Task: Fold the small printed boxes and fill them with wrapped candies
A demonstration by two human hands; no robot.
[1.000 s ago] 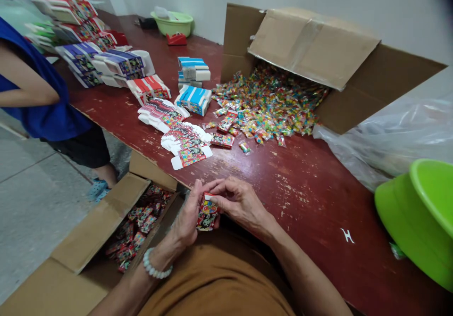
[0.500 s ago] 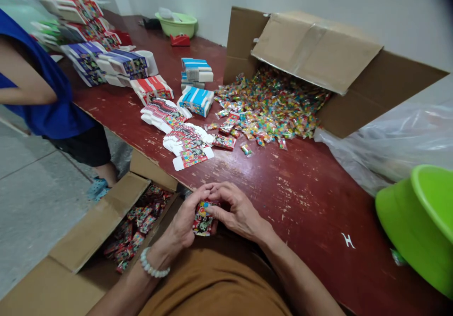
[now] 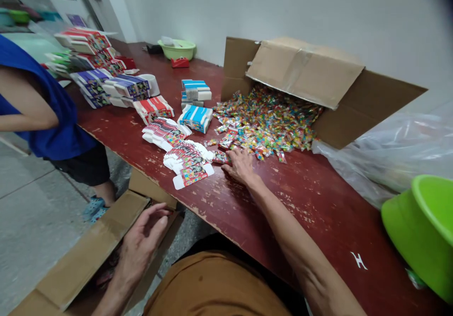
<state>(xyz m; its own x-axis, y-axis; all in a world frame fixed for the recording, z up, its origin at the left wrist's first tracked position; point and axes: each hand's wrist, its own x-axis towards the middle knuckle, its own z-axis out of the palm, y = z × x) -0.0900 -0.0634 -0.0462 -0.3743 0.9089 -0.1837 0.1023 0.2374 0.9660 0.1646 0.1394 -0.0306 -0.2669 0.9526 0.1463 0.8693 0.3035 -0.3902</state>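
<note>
My left hand [image 3: 143, 236] hangs over the open cardboard carton [image 3: 102, 240] at the lower left. Its fingers are loosely curved, thumb apart, and I see nothing in it. Stretched across the table, my right hand [image 3: 242, 166] has its thumb and fingers about the right end of a small red candy box [image 3: 220, 157], which still lies on the table. Just left of that box is a fanned stack of flat printed box blanks [image 3: 191, 165]. Another small red box [image 3: 228, 138] lies behind, beside wrapped candies [image 3: 272, 122].
A large carton [image 3: 307, 70] on its side spills candies onto the red table [image 3: 283, 212]. Bundled boxes [image 3: 194, 118] stand at the back left. A green tub [image 3: 421, 231] and clear plastic [image 3: 382, 151] are at right. A person in blue [image 3: 46, 113] stands at left.
My hands have parted. The left went down over the lower carton, and the printed box no longer shows in it. The right reached forward to a small box on the table.
</note>
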